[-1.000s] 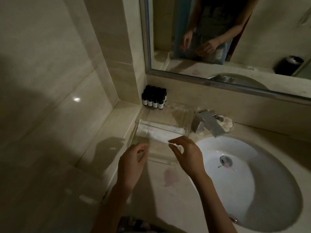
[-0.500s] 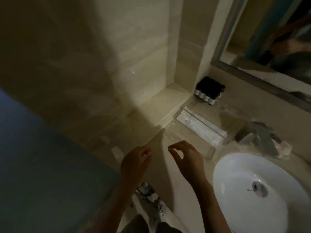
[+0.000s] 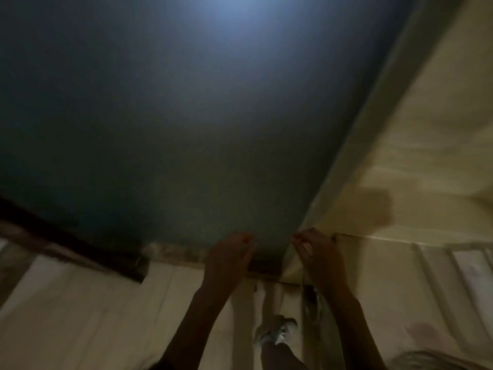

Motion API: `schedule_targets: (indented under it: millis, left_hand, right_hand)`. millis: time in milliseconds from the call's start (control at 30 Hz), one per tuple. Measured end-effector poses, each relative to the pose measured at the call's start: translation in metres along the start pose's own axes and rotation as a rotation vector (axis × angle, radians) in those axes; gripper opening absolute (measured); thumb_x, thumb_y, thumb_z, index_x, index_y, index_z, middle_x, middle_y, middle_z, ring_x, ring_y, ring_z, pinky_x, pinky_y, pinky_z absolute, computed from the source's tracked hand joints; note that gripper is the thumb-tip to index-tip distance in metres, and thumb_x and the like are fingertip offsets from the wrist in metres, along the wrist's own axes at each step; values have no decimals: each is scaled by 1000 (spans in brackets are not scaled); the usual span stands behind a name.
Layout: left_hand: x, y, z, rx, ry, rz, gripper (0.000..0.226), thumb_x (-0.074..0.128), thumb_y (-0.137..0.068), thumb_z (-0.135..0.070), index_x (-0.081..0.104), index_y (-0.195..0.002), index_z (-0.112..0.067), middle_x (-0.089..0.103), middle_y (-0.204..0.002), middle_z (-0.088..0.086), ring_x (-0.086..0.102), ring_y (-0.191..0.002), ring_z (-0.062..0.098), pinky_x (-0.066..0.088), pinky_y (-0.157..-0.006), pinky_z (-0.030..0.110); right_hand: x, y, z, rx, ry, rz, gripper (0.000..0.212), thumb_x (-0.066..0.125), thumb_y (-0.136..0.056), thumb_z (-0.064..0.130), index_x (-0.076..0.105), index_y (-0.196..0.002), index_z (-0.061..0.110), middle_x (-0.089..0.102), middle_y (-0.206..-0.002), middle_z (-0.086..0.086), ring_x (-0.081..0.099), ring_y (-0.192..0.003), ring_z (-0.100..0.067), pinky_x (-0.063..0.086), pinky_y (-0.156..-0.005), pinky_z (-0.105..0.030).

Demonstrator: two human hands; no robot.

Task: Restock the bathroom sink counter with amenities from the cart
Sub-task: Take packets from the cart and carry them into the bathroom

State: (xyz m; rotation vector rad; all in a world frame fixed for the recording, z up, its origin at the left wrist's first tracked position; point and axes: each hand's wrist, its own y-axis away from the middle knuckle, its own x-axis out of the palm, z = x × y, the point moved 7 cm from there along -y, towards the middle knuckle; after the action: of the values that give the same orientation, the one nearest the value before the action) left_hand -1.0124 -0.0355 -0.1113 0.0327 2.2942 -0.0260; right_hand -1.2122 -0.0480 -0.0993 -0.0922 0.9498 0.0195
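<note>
A person's left hand (image 3: 229, 259) and right hand (image 3: 317, 256) hover loosely curled and empty before a dark panel (image 3: 213, 116); amenities, sink surface and cart lie out of view, restocking apparently unfinished.

Heavy motion blur. Big dark blue-grey panel (image 3: 186, 129) fills top + left of view, w/ bright glare spot (image 3: 234, 6) at its top edge. Beige tiled wall (image 3: 426, 156) on the rt. Pale tile floor (image 3: 80, 316) along btm. Dark strip (image 3: 66, 249) where panel meets floor. Light sneaker (image 3: 277, 332) on floor, btm centre.
</note>
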Motion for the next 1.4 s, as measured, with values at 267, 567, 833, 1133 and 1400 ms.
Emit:
schedule_targets:
  millis: [267,567,833,1133,1400]
  left_hand:
    - [-119,158,120,-426,-118,-360,18,58,-92,-37,67,-103,-26,66,-101,-10,59,-89,8,32,-70,17]
    - [-209,327,203,-767,-145,-596,18,59,-91,-39,66,-105,-29,64,-105,-12,61,-94,7,39,-70,20]
    - [-247,391,257,-958,-159,-689,21,59,-91,-38,65,-110,-30,64,-104,-13,60,-92,6,40,-68,18]
    - [-362,396,335,-1071,-263,-767,24,57,-92,-40,62,-115,-34,63,-108,-15,59,-94,3,42,-71,17]
    - [-451,346,416,-1040,-270,-829,23,60,-90,-39,63,-112,-33,65,-107,-15,60,-94,3,43,-74,17]
  right_hand:
    - [109,48,162,-336,-33,316,32,48,-93,39,71,-99,18,66,-99,-5,62,-89,-25,42,-74,-30]
    - [189,153,325,-729,-114,555,22,52,-94,31,71,-97,21,67,-94,6,62,-85,-10,39,-73,-8]
    - [265,177,431,-936,-25,737,14,55,-94,35,63,-106,36,55,-104,22,56,-95,1,49,-84,-26]
    - [336,168,590,-1129,-161,803,17,61,-91,27,69,-107,25,64,-104,14,59,-96,-3,51,-82,-28]
    - [397,103,686,-1090,-188,770,17,63,-90,28,69,-106,30,65,-103,15,60,-96,-6,52,-81,-33]
